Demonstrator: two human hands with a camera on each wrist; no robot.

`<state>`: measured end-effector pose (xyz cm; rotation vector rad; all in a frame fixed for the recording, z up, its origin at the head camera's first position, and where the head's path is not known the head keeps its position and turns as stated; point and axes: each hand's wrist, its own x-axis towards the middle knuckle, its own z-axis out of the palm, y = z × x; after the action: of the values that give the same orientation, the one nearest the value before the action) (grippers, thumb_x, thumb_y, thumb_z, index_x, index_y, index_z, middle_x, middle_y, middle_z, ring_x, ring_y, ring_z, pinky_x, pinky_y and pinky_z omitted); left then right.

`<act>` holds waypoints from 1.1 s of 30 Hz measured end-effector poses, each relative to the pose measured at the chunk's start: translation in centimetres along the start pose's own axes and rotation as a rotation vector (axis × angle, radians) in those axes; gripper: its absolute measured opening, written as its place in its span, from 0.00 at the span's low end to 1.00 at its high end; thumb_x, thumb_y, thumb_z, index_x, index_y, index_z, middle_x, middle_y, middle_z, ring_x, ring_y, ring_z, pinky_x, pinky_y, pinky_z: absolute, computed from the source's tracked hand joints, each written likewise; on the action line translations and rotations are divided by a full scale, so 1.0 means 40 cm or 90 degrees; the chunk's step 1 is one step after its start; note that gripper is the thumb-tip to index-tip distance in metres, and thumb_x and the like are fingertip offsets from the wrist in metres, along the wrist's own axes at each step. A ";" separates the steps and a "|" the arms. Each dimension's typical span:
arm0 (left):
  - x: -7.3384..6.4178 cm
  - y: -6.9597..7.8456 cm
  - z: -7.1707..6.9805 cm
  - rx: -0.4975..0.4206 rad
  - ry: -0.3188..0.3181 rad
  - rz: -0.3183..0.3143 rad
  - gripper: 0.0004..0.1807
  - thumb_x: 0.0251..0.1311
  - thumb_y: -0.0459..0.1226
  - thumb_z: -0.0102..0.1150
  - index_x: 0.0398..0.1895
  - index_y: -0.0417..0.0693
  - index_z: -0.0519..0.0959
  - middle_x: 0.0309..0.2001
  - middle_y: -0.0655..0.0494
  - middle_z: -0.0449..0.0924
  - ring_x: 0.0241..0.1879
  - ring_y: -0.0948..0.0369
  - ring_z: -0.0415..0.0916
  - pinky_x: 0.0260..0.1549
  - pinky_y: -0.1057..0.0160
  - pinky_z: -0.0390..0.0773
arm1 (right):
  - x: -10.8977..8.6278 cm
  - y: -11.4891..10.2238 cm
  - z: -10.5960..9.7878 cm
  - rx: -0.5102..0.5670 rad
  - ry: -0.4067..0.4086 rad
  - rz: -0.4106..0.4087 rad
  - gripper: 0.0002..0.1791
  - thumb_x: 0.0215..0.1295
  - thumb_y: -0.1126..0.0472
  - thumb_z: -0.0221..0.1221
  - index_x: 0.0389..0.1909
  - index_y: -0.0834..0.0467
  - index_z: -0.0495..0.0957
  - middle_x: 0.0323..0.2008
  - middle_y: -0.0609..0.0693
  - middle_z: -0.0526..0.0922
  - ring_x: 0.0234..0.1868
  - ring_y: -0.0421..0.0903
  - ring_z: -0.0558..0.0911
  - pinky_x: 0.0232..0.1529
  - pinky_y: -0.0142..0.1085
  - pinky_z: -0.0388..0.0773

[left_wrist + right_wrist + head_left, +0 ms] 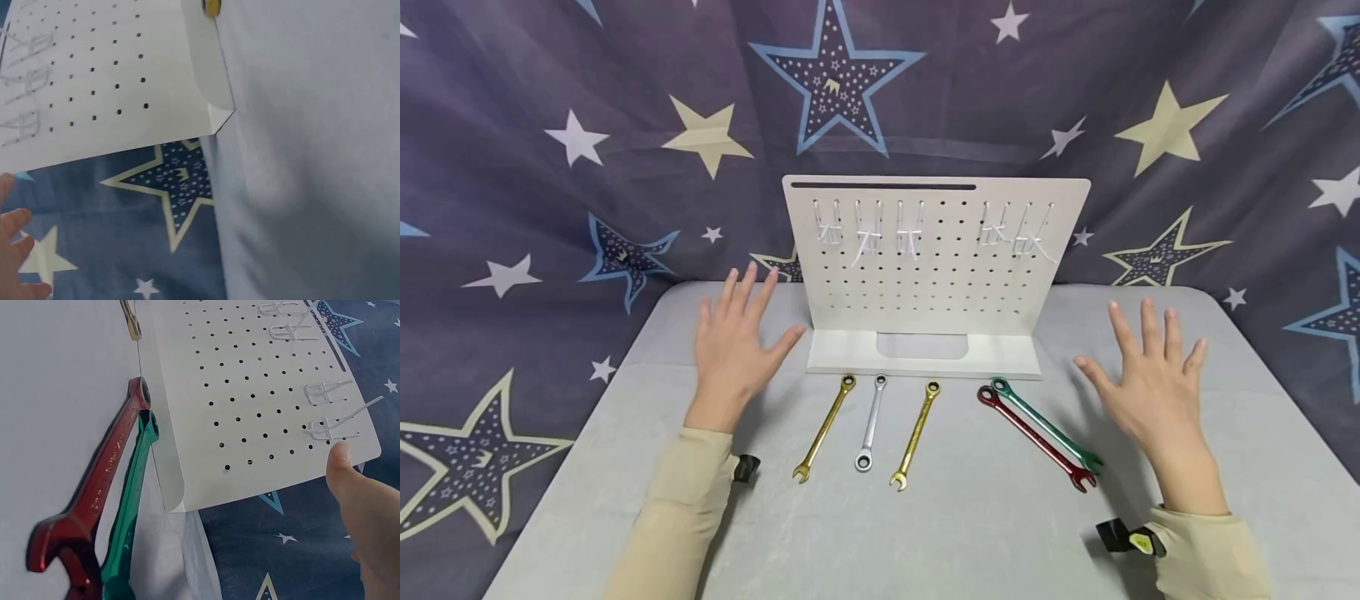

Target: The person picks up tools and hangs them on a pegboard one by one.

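Note:
My left hand (733,346) hovers with spread fingers to the left of the white pegboard (917,287), holding nothing. On the other side my right hand (1153,396) is spread too, nearest to a green wrench (1045,423) and a red wrench (1033,435). Those two lie side by side, their ring ends close together. In front of the board lie a gold wrench (825,429), a silver wrench (871,423) and a second gold wrench (916,435). Several white hooks (910,229) are fixed in the board's upper rows. In the right wrist view the red wrench (103,469) looms close.
A grey cloth (985,533) covers the table. Behind it hangs a dark curtain (940,100) printed with stars. The pegboard's base (850,354) stands near the table's back edge. Dark camera mounts (747,468) sit at both wrists.

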<state>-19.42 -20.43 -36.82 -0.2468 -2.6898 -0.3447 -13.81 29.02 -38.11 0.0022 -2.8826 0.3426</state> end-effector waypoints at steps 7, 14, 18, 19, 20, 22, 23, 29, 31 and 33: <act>0.038 -0.014 0.065 -0.130 0.070 0.015 0.44 0.63 0.66 0.50 0.78 0.58 0.55 0.77 0.56 0.52 0.76 0.54 0.46 0.71 0.43 0.47 | 0.011 0.007 0.005 0.002 0.004 0.004 0.46 0.71 0.31 0.45 0.80 0.47 0.38 0.78 0.62 0.32 0.76 0.62 0.26 0.65 0.67 0.18; 0.060 -0.013 0.125 -0.288 0.132 -0.002 0.40 0.63 0.63 0.56 0.76 0.64 0.60 0.75 0.63 0.58 0.73 0.53 0.57 0.63 0.39 0.61 | 0.013 0.019 0.000 0.019 0.021 0.002 0.45 0.72 0.34 0.47 0.80 0.49 0.40 0.78 0.61 0.33 0.76 0.62 0.28 0.65 0.66 0.18; 0.072 -0.011 0.147 -0.390 0.102 -0.031 0.42 0.61 0.51 0.66 0.77 0.68 0.57 0.76 0.63 0.56 0.74 0.55 0.53 0.65 0.38 0.58 | 0.006 0.027 0.003 0.027 0.028 -0.002 0.45 0.72 0.35 0.48 0.80 0.49 0.40 0.78 0.62 0.34 0.76 0.63 0.30 0.65 0.66 0.19; 0.076 -0.010 0.151 -0.420 0.096 -0.035 0.43 0.61 0.48 0.67 0.77 0.67 0.57 0.76 0.61 0.56 0.74 0.55 0.53 0.66 0.39 0.57 | 0.004 0.028 0.004 0.029 0.030 -0.004 0.45 0.73 0.35 0.48 0.80 0.49 0.40 0.78 0.62 0.34 0.76 0.63 0.30 0.65 0.66 0.19; 0.081 -0.009 0.155 -0.452 0.091 -0.039 0.44 0.61 0.45 0.68 0.77 0.66 0.56 0.76 0.61 0.55 0.74 0.55 0.53 0.67 0.41 0.57 | 0.002 0.029 0.005 0.029 0.031 -0.005 0.44 0.73 0.35 0.48 0.80 0.49 0.40 0.78 0.62 0.35 0.76 0.64 0.31 0.65 0.67 0.20; 0.093 -0.008 0.160 -0.519 0.082 -0.050 0.46 0.61 0.40 0.68 0.78 0.62 0.53 0.76 0.60 0.55 0.73 0.56 0.53 0.67 0.44 0.56 | 0.000 0.030 0.005 0.030 0.036 -0.007 0.44 0.73 0.36 0.47 0.80 0.49 0.40 0.78 0.63 0.36 0.76 0.64 0.32 0.66 0.67 0.22; 0.099 -0.007 0.161 -0.555 0.079 -0.055 0.47 0.61 0.38 0.68 0.79 0.60 0.52 0.76 0.59 0.55 0.73 0.55 0.54 0.67 0.45 0.57 | 0.000 0.030 0.005 0.032 0.037 -0.009 0.43 0.74 0.37 0.47 0.80 0.49 0.40 0.78 0.63 0.36 0.76 0.64 0.32 0.66 0.68 0.22; 0.122 0.011 0.144 -0.695 0.055 -0.092 0.49 0.60 0.29 0.66 0.79 0.47 0.47 0.74 0.45 0.57 0.71 0.47 0.58 0.67 0.42 0.58 | 0.004 0.034 0.009 0.067 0.054 -0.030 0.39 0.76 0.42 0.47 0.80 0.48 0.41 0.78 0.61 0.37 0.77 0.63 0.34 0.69 0.65 0.27; 0.124 0.022 0.132 -0.699 0.037 -0.104 0.48 0.61 0.28 0.65 0.78 0.45 0.47 0.73 0.41 0.58 0.70 0.45 0.59 0.66 0.41 0.58 | 0.005 0.039 0.012 0.082 0.067 -0.043 0.38 0.77 0.44 0.48 0.80 0.48 0.43 0.78 0.61 0.39 0.77 0.63 0.37 0.70 0.63 0.30; 0.129 0.029 0.129 -0.693 0.019 -0.113 0.47 0.62 0.29 0.65 0.78 0.44 0.48 0.72 0.38 0.59 0.69 0.42 0.60 0.66 0.41 0.59 | 0.008 0.045 0.015 0.095 0.081 -0.055 0.37 0.77 0.46 0.48 0.79 0.49 0.45 0.78 0.61 0.42 0.76 0.64 0.41 0.71 0.62 0.34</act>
<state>-25.74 -17.27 -38.95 -0.2892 -2.2120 -1.8087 -14.29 30.64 -39.01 0.1266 -2.7155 0.5202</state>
